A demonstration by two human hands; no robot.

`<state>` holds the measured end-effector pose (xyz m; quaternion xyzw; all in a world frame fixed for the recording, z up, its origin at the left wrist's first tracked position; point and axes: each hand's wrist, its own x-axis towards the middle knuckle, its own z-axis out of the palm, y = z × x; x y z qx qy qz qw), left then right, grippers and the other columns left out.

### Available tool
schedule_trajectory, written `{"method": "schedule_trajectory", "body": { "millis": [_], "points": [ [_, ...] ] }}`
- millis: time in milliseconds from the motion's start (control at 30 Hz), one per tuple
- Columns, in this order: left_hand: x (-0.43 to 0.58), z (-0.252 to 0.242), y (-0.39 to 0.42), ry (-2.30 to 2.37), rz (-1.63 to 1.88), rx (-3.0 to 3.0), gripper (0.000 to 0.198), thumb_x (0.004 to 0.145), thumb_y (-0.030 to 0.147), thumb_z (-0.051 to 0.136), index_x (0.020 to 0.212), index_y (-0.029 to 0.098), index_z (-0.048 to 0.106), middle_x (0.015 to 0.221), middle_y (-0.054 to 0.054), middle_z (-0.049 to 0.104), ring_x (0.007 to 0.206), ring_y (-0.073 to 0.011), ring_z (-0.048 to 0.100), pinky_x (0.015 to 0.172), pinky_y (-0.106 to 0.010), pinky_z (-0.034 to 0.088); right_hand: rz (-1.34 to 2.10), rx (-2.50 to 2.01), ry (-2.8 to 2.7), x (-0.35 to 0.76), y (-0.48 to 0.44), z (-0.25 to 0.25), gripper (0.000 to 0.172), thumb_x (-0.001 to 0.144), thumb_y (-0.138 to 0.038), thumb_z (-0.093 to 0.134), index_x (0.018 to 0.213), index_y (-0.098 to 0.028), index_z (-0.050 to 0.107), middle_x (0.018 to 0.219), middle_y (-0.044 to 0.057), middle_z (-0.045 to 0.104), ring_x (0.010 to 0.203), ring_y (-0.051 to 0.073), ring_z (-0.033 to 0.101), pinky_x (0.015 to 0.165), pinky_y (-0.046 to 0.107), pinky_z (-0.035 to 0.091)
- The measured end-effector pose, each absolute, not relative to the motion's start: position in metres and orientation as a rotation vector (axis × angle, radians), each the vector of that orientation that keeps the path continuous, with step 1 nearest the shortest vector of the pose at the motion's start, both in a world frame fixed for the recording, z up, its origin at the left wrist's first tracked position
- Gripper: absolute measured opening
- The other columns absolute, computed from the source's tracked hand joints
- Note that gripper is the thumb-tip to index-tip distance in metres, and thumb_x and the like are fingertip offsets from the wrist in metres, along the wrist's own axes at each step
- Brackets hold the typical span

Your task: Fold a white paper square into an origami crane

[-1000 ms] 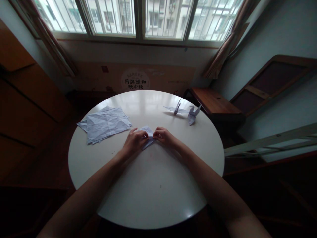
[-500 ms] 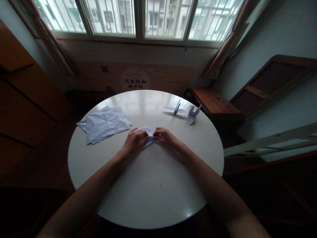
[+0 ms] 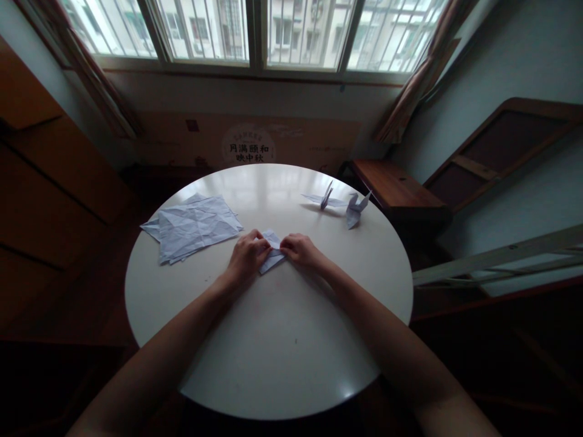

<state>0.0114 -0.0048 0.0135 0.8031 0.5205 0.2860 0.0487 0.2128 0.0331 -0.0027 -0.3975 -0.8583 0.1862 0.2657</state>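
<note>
A small folded piece of paper [image 3: 273, 260] lies on the round white table [image 3: 282, 352] in front of me, between my two hands. My left hand [image 3: 249, 252] is closed on its left side, thumb and fingers pressed together. From the right, my right hand [image 3: 300, 247] pinches the opposite edge of the folded paper. The fingers cover parts of the folds. To the left rests a stack of creased paper sheets [image 3: 198, 227]. Two folded paper cranes stand at the far right, one crane [image 3: 325, 199] with wings spread and another crane [image 3: 355, 211] beside it.
Past the table's right edge stands a brown wooden bench [image 3: 396, 185]. A large printed cardboard panel [image 3: 291, 136] leans below the window, and a wooden cabinet [image 3: 45, 194] is at the left. A pale metal rail [image 3: 501, 255] runs along the right.
My left fingers have curled in more on the folded paper. The fingers of my right hand have drawn closer together at its edge. The stack and the cranes stay where they were.
</note>
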Motion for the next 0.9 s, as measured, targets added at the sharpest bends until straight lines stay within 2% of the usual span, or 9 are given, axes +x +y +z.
{"method": "schedule_trajectory", "body": {
  "millis": [200, 400, 733, 800, 900],
  "points": [
    [0.0129, 0.0128, -0.0032, 1.526, 0.807, 2.482, 0.01, 0.088, 0.024, 0.061, 0.084, 0.019, 0.07, 0.095, -0.006, 0.062, 0.085, -0.0202, 0.062, 0.084, -0.035, 0.049, 0.499, -1.13, -2.296, 0.2096, 0.0295, -0.0004, 0.005, 0.081, -0.017, 0.065, 0.081, -0.016, 0.069, 0.074, 0.004, 0.062, 0.07, 0.015, 0.053, 0.069, 0.026, 0.039],
    [0.016, 0.0132, -0.0047, 1.527, 0.809, 2.465, 0.008, 0.087, 0.017, 0.06, 0.082, 0.017, 0.066, 0.094, -0.006, 0.06, 0.084, -0.0195, 0.06, 0.08, -0.032, 0.048, 0.466, -1.201, -2.29, 0.2081, 0.0263, 0.0026, 0.005, 0.08, -0.019, 0.066, 0.081, -0.016, 0.07, 0.073, 0.003, 0.061, 0.072, 0.015, 0.053, 0.071, 0.027, 0.038],
    [0.0173, 0.0135, -0.0052, 1.516, 0.824, 2.453, 0.008, 0.087, 0.018, 0.06, 0.081, 0.017, 0.066, 0.091, -0.005, 0.059, 0.084, -0.0188, 0.06, 0.078, -0.03, 0.048, 0.456, -1.213, -2.251, 0.2076, 0.0268, 0.0002, 0.004, 0.08, -0.019, 0.068, 0.083, -0.016, 0.069, 0.075, 0.003, 0.06, 0.074, 0.015, 0.052, 0.071, 0.027, 0.037],
    [0.0165, 0.0115, -0.0043, 1.508, 0.853, 2.421, 0.007, 0.087, 0.016, 0.06, 0.086, 0.018, 0.067, 0.093, -0.005, 0.059, 0.085, -0.0186, 0.061, 0.077, -0.03, 0.049, 0.448, -1.221, -2.238, 0.2078, 0.027, -0.0003, 0.004, 0.08, -0.019, 0.069, 0.083, -0.017, 0.069, 0.075, 0.003, 0.06, 0.073, 0.015, 0.052, 0.072, 0.027, 0.037],
    [0.0134, 0.0087, -0.0021, 1.507, 0.888, 2.358, 0.02, 0.086, 0.011, 0.057, 0.099, 0.02, 0.068, 0.096, -0.005, 0.06, 0.084, -0.0177, 0.062, 0.076, -0.029, 0.05, 0.437, -1.239, -2.238, 0.2096, 0.0279, -0.0003, 0.004, 0.081, -0.019, 0.069, 0.084, -0.018, 0.07, 0.077, 0.003, 0.061, 0.074, 0.016, 0.053, 0.073, 0.028, 0.037]
  ]
}}
